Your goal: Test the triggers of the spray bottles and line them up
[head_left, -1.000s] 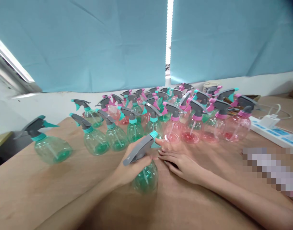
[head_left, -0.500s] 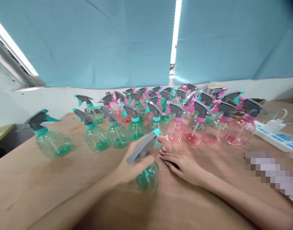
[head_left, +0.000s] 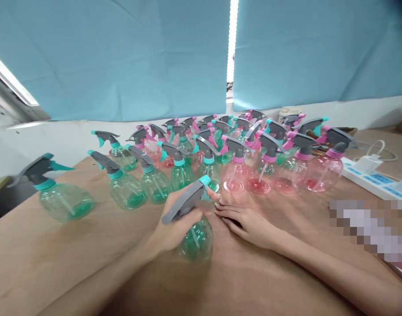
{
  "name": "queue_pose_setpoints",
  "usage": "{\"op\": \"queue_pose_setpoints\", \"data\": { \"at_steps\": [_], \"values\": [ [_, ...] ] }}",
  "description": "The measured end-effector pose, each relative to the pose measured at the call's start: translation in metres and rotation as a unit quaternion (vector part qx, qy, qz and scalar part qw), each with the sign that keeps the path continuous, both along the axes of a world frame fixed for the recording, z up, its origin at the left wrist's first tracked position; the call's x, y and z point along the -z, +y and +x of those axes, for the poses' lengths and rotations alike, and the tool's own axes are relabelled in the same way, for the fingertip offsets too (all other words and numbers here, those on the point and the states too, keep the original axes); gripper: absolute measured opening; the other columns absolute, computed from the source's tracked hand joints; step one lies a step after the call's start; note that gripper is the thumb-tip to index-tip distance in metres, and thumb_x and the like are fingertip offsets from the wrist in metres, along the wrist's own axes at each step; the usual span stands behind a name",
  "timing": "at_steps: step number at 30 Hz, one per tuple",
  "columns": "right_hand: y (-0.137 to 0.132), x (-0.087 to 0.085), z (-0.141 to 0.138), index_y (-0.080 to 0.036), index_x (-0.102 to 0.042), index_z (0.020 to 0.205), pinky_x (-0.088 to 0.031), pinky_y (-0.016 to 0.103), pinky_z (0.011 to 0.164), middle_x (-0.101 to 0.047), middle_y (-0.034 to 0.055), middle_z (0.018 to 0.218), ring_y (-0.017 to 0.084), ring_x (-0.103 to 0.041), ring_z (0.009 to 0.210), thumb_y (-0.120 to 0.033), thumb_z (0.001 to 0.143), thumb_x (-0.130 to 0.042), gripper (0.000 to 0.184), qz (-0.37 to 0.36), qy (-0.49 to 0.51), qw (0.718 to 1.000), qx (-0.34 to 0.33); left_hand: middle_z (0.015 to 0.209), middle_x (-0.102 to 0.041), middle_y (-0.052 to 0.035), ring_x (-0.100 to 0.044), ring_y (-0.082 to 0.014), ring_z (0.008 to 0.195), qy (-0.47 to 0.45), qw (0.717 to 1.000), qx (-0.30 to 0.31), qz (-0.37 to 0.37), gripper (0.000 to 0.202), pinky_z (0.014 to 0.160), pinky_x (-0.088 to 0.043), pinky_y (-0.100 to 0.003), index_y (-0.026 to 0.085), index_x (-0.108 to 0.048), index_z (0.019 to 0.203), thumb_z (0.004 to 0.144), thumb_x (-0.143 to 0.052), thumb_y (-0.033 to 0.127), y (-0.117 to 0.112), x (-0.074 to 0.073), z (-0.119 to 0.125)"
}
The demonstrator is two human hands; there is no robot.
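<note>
Head view | left grip (head_left: pixel 176 226) wrapped round green bottle (head_left: pixel 197 240) neck, mid tabletop (head_left: pixel 56 263) toward near edge | trigger head (head_left: pixel 184 204) slants up-right, nozzle (head_left: pixel 205 180) toward right grip (head_left: pixel 248 221) | that one's flat, open, empty, just beside

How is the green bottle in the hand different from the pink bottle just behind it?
The green bottle has a green body and a teal collar; the pink bottle has a pink body and a pink collar. The green bottle leans, gripped by the left hand; the pink bottle stands upright on the table. Both are clear, round and topped with grey trigger sprayers.
</note>
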State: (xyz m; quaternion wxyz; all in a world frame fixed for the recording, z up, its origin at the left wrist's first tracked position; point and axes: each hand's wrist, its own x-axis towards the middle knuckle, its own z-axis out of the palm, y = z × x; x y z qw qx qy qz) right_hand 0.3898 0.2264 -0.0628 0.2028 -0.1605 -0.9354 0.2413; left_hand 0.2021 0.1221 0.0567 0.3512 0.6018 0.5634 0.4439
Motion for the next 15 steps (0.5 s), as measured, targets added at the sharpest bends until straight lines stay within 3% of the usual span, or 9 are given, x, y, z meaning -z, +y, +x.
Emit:
{"op": "queue_pose_setpoints", "data": {
  "at_steps": [5,15],
  "values": [
    [0.0,0.0011,0.0,-0.023,-0.055,0.132,-0.038,0.045,0.11,-0.055,0.0049,0.138,0.022,-0.047,0.13,-0.019,0.094,-0.042,0.04,-0.003,0.008,1.0,0.0,0.087,-0.07,-0.0018,-0.066,-0.018,0.066,0.0,1.0,-0.013,0.01,0.024,0.059,-0.048,-0.027,0.02,-0.065,0.09,0.07,-0.053,0.016,-0.0006,0.0013,-0.0003],
    [-0.0002,-0.0006,-0.0003,-0.022,-0.055,0.132,-0.038,0.044,0.11,-0.057,0.0056,0.135,0.022,-0.048,0.129,-0.019,0.094,-0.042,0.04,-0.008,0.004,1.0,-0.004,0.085,-0.067,-0.0004,-0.066,-0.0175,0.07,-0.021,1.0,-0.008,0.014,0.015,0.064,-0.048,-0.028,0.02,-0.062,0.084,0.075,-0.052,0.016,-0.0019,0.0088,-0.0032]
  ]
}}
